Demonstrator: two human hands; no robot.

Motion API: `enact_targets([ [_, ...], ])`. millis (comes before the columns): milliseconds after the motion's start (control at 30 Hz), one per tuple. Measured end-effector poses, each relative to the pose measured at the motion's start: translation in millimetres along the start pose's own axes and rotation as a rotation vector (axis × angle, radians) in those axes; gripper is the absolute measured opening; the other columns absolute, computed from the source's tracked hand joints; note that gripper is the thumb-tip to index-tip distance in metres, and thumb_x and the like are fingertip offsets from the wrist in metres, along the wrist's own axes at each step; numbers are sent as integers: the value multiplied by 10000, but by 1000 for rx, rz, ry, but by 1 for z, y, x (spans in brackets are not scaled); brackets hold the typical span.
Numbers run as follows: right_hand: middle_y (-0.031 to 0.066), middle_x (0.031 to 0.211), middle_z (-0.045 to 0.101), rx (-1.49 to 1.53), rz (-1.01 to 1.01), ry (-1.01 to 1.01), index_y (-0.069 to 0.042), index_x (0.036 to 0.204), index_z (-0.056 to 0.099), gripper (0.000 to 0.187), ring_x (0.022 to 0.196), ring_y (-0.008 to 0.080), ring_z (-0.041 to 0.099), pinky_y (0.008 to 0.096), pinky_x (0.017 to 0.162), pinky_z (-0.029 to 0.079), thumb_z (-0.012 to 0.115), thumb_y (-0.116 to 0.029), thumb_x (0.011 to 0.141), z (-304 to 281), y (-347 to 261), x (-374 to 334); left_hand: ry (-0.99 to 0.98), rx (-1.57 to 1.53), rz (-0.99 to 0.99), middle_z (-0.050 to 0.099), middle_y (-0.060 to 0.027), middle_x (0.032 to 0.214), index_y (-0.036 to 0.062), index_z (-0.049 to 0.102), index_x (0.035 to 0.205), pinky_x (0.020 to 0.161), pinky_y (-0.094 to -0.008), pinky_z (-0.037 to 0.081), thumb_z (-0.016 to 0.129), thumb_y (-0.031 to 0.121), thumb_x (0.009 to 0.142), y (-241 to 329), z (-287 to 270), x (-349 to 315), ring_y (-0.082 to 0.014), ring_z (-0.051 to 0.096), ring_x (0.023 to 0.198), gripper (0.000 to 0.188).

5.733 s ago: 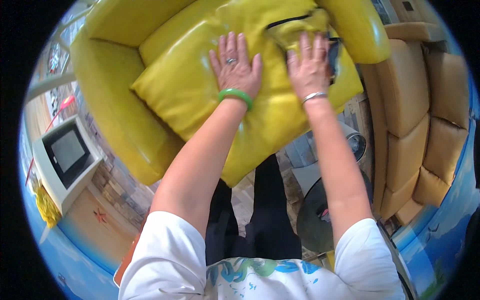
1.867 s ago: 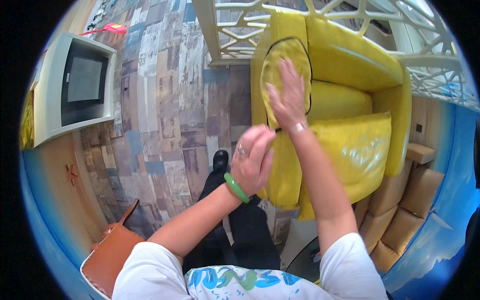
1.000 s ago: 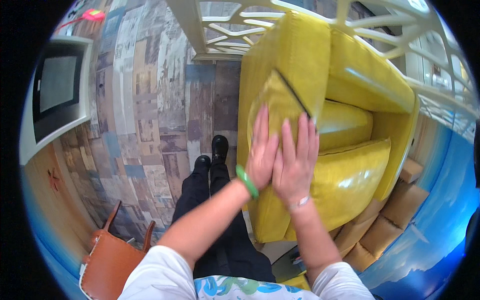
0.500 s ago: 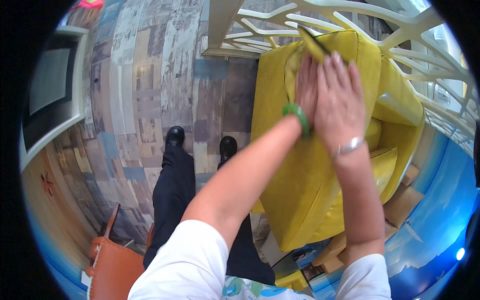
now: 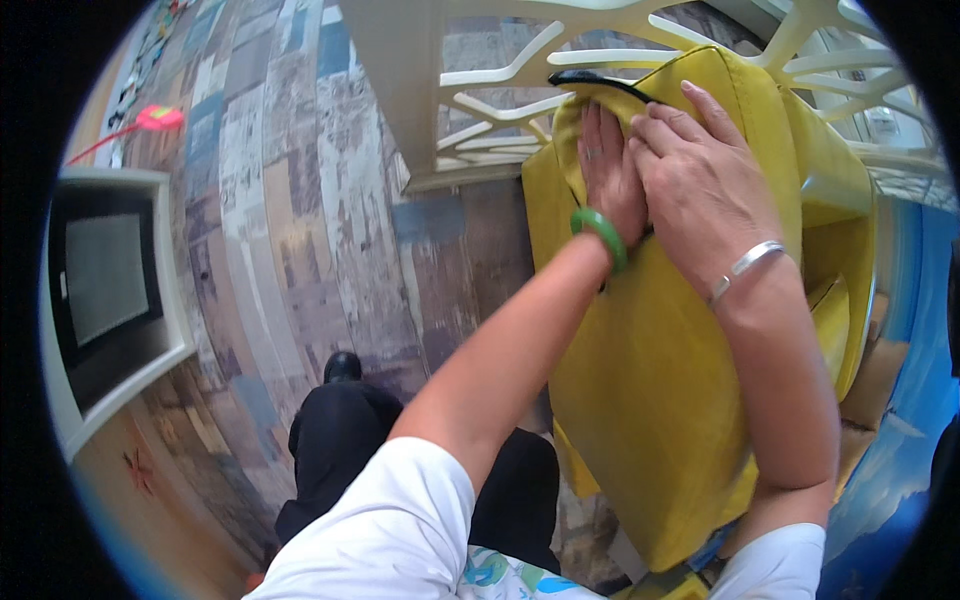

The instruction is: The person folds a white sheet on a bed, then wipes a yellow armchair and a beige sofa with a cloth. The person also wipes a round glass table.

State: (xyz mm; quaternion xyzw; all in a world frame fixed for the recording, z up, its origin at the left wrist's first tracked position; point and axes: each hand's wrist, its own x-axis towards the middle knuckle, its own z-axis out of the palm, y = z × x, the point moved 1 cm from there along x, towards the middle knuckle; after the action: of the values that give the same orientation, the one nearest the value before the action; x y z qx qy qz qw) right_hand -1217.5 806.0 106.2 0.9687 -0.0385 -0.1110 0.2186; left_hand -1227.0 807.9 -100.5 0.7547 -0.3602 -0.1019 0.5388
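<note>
My left hand (image 5: 612, 182), with a green bangle on its wrist, lies against a yellow padded sofa (image 5: 660, 390). Its fingers are stretched out over loose yellow cover material. Beside it, my right hand (image 5: 705, 185), wearing a silver cuff, rests on the same cover with fingers spread and slightly bent. The right fingertips touch or nearly touch the left hand. Just past the fingers, a raised yellow flap edged with a black strip (image 5: 605, 85) sticks up. What lies under the palms is hidden.
A cream lattice partition (image 5: 510, 110) stands right behind the sofa, joined to a pale post (image 5: 400, 90). On the left is a white-framed dark panel (image 5: 110, 270). A pink-red object with a thin handle (image 5: 160, 118) lies on the patchwork plank floor (image 5: 290, 200) at far left.
My view has shifted nearer the sofa's end. My hands have slid slightly apart, the right one turning and bending its fingers. The black-edged flap now leans over more to the left.
</note>
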Motion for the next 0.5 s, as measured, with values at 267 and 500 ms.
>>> enact_targets([
  [267, 39, 1165, 689, -164, -138, -373, -112, 1031, 747, 226, 1252, 159, 556, 413, 1200, 288, 618, -219, 879, 32, -30, 1, 1, -428, -96, 54, -272, 1653, -38, 129, 1580, 1228, -536, 26, 346, 374, 1060, -44, 8, -41, -374, 17, 1553, 698],
  [500, 66, 1548, 456, -438, 82, -769, -121, 1415, 577, 493, 1479, 225, 319, 432, 1226, 175, 493, -348, 986, 191, -99, 49, -134, -28, -24, 92, -279, 1644, -29, 153, 1576, 1241, -495, 63, 441, 406, 1021, -186, 143, -64, -411, 59, 1539, 761],
])
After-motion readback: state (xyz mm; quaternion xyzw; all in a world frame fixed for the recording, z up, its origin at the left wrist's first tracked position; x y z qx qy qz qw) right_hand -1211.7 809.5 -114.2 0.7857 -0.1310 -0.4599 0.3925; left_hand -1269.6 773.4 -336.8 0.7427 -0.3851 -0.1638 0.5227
